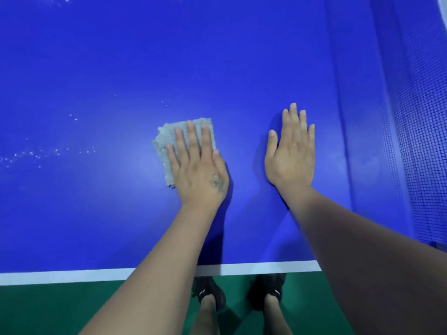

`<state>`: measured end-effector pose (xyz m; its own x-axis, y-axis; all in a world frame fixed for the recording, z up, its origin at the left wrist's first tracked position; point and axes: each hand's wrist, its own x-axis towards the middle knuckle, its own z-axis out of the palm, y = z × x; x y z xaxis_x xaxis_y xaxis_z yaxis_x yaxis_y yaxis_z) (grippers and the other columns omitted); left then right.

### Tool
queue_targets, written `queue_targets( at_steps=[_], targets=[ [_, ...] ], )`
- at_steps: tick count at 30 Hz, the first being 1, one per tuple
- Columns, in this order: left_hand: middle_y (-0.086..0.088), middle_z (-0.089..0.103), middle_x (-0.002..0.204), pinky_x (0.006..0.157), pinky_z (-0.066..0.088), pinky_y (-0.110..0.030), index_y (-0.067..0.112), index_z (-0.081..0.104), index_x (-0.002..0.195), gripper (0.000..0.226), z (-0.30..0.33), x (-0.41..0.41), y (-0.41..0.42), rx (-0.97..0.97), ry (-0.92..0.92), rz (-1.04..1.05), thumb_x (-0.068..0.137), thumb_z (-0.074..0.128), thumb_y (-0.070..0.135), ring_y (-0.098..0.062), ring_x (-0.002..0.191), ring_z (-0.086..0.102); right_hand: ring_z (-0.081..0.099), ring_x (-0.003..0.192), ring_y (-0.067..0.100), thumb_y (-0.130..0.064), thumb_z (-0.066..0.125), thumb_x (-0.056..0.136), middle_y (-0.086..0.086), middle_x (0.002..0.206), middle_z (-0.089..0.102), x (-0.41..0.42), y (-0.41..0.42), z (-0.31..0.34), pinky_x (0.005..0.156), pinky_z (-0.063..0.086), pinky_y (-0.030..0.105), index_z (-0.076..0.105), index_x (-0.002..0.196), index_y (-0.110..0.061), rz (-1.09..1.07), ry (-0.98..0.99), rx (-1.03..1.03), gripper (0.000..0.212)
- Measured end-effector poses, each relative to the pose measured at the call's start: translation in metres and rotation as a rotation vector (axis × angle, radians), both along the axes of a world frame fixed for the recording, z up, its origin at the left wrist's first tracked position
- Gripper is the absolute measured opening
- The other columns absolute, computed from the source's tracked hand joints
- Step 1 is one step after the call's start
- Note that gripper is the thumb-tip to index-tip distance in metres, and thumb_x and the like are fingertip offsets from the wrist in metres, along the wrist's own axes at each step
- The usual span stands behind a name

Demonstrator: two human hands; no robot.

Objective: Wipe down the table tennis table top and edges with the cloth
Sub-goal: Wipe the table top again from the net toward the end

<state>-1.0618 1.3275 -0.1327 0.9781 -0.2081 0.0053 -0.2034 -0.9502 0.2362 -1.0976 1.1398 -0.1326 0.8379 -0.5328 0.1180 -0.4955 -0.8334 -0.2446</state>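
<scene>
The blue table tennis table top [96,68] fills most of the view, with its white edge line [60,276] along the near side. A folded grey cloth [167,139] lies flat on the top near the middle. My left hand [198,165] presses down on the cloth with straight fingers, covering its right part. My right hand [291,151] lies flat on the bare blue surface a short way to the right of the cloth, fingers straight and together.
The dark mesh net [420,131] runs along the right side. Small white specks and droplets [36,154] dot the surface to the left. Below the near edge lies green floor [48,310], with my black-shod feet [210,292].
</scene>
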Motion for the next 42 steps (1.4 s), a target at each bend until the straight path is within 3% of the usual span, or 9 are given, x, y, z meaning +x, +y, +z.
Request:
queue_targets(
  at_steps=[6, 12, 18, 25, 30, 35, 42],
  targets=[
    [-0.005, 0.004, 0.180, 0.132, 0.003, -0.055, 0.021, 0.016, 0.171, 0.062, 0.002, -0.002, -0.077, -0.054, 0.005, -0.267, 0.111, 0.018, 0.037, -0.027, 0.166, -0.003, 0.014, 0.166, 0.019, -0.037, 0.021, 0.113, 0.001, 0.177, 0.025, 0.004, -0.001, -0.003, 0.135, 0.011, 0.046, 0.037, 0.165, -0.011, 0.003, -0.005, 0.022, 0.060],
    [-0.004, 0.013, 0.179, 0.132, 0.012, -0.055, 0.020, 0.021, 0.171, 0.060, 0.003, -0.034, -0.025, -0.060, -0.003, -0.427, 0.112, 0.031, 0.030, -0.027, 0.166, 0.005, 0.013, 0.166, 0.020, -0.035, 0.034, 0.113, 0.000, 0.177, 0.025, 0.002, -0.001, -0.003, 0.135, 0.012, 0.048, 0.036, 0.165, -0.012, 0.009, -0.008, 0.025, 0.057],
    [-0.003, 0.016, 0.178, 0.132, 0.012, -0.056, 0.023, 0.024, 0.170, 0.059, 0.005, 0.013, 0.024, -0.001, -0.012, -0.240, 0.112, 0.029, 0.034, -0.027, 0.166, 0.008, 0.015, 0.166, 0.020, -0.031, 0.038, 0.113, -0.001, 0.176, 0.028, 0.002, -0.002, -0.005, 0.134, 0.015, 0.049, 0.038, 0.164, -0.012, 0.002, -0.042, 0.046, 0.055],
    [-0.008, 0.012, 0.179, 0.132, 0.006, -0.058, 0.019, 0.021, 0.170, 0.063, -0.001, 0.119, -0.052, -0.046, -0.014, -0.082, 0.110, 0.024, 0.036, -0.033, 0.165, 0.006, 0.018, 0.165, 0.022, -0.029, 0.042, 0.112, 0.000, 0.175, 0.031, 0.003, -0.006, -0.011, 0.133, 0.017, 0.050, 0.042, 0.162, -0.010, 0.011, -0.085, 0.050, 0.054],
    [-0.006, 0.012, 0.179, 0.132, 0.006, -0.056, 0.021, 0.022, 0.170, 0.060, 0.000, 0.086, -0.085, -0.038, -0.060, -0.404, 0.112, 0.023, 0.036, -0.031, 0.166, 0.005, 0.019, 0.165, 0.024, -0.029, 0.040, 0.111, 0.002, 0.175, 0.031, 0.006, -0.006, -0.011, 0.133, 0.018, 0.052, 0.042, 0.162, -0.009, 0.013, -0.069, 0.058, 0.055],
    [-0.004, 0.013, 0.179, 0.132, 0.012, -0.055, 0.021, 0.022, 0.170, 0.059, 0.002, 0.036, -0.032, -0.036, -0.018, -0.583, 0.114, 0.026, 0.035, -0.026, 0.166, 0.005, 0.018, 0.165, 0.024, -0.029, 0.039, 0.111, 0.002, 0.175, 0.031, 0.006, -0.005, -0.008, 0.133, 0.017, 0.051, 0.042, 0.162, -0.009, 0.012, -0.058, 0.059, 0.055],
    [-0.003, 0.018, 0.178, 0.132, 0.011, -0.055, 0.023, 0.024, 0.170, 0.058, 0.011, 0.087, 0.035, 0.050, -0.009, -0.282, 0.114, 0.023, 0.038, -0.029, 0.165, 0.010, 0.016, 0.165, 0.024, -0.028, 0.040, 0.111, 0.001, 0.175, 0.029, 0.005, -0.005, -0.006, 0.133, 0.016, 0.051, 0.040, 0.163, -0.009, 0.014, -0.025, 0.063, 0.055]
  ],
)
